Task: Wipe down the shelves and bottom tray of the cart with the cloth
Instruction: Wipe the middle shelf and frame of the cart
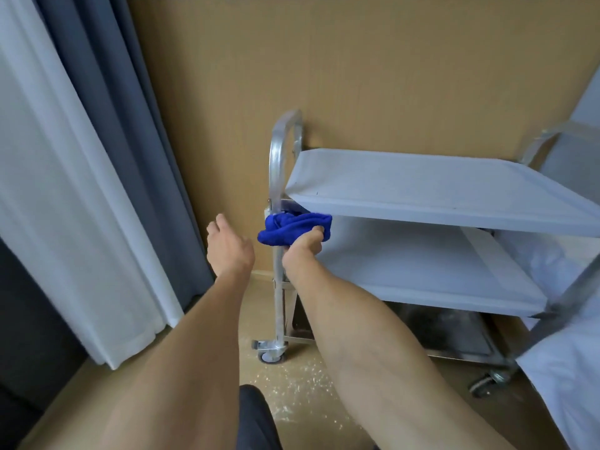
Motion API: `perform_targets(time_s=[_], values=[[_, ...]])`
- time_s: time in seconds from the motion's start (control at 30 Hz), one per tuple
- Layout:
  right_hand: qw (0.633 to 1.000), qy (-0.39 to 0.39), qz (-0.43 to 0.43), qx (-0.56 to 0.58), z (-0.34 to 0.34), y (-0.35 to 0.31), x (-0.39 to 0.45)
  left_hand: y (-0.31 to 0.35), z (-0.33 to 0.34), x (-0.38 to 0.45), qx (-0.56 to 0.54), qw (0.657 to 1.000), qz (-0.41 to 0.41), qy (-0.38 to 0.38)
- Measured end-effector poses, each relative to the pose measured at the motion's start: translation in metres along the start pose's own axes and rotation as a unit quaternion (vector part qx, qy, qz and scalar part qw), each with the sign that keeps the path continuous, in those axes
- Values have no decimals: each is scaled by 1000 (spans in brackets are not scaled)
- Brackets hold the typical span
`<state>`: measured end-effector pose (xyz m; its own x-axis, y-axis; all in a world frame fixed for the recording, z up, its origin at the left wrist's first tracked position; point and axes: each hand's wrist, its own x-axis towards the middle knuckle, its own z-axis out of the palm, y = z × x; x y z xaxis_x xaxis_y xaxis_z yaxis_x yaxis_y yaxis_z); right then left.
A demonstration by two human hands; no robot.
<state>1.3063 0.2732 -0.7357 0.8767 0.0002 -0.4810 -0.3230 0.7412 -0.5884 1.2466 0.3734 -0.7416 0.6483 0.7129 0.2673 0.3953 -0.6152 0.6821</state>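
Right hand [306,243] grips the bunched blue cloth [293,229] at the left front corner of the middle shelf [422,271], just under the top shelf [422,186] edge; left hand [229,246] hangs free beside the cart post [278,177], fingers loosely extended, holding nothing. I'd flatten the cloth for more contact, brace the post with the left, then wipe front-to-back in overlapping strokes. Bottom tray [454,332] looks untouched, do it last.

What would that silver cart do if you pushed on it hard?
The cart would probably roll, since it stands on small wheels. Its metal frame looks stiff, so it likely would not bend. With bare shelves, it may move easily.
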Motion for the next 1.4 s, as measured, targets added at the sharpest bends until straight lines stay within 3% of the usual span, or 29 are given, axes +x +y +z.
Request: perform_targets(time_s=[0.07,0.13,0.23,0.33,0.4,0.5,0.53,0.57,0.6,0.7,0.8,1.0,1.1,1.27,1.33,1.4], values=[[997,16,-7,-80,-21,-1,15,-8,2,-2,15,1000,-10,2],[970,58,-55,-230,-52,-6,35,-12,8,-4,20,999,-23,-12],[871,89,-169,-452,-95,-10,59,-15,28,-4,23,999,-20,-43],[780,79,-231,-576,-115,-11,82,-10,51,-8,21,996,-6,-87],[687,54,-252,-680,-116,-8,94,-4,67,-16,24,993,-5,-114],[450,32,-351,-820,-107,3,98,1,96,-28,59,986,21,-152],[392,9,-392,-832,-102,6,95,2,104,-31,67,984,24,-162],[358,-21,-415,-836,-99,12,98,2,111,-32,64,984,15,-166],[354,-51,-417,-835,-98,17,103,4,115,-32,54,986,0,-159],[390,-87,-383,-833,-109,30,125,8,122,-28,52,988,-49,-138],[383,-68,-375,-841,-112,42,132,12,130,-24,57,986,-81,-136],[411,-27,-390,-823,-128,37,133,21,144,-31,66,986,-118,-100],[422,31,-376,-825,-159,2,139,19,148,-29,82,987,-115,-77],[502,224,-302,-779,-252,-110,150,15,157,-31,57,990,-114,-52],[523,248,-271,-769,-270,-134,148,14,160,-35,40,993,-106,-40],[517,254,-264,-774,-266,-131,149,14,160,-39,21,994,-101,-36]])
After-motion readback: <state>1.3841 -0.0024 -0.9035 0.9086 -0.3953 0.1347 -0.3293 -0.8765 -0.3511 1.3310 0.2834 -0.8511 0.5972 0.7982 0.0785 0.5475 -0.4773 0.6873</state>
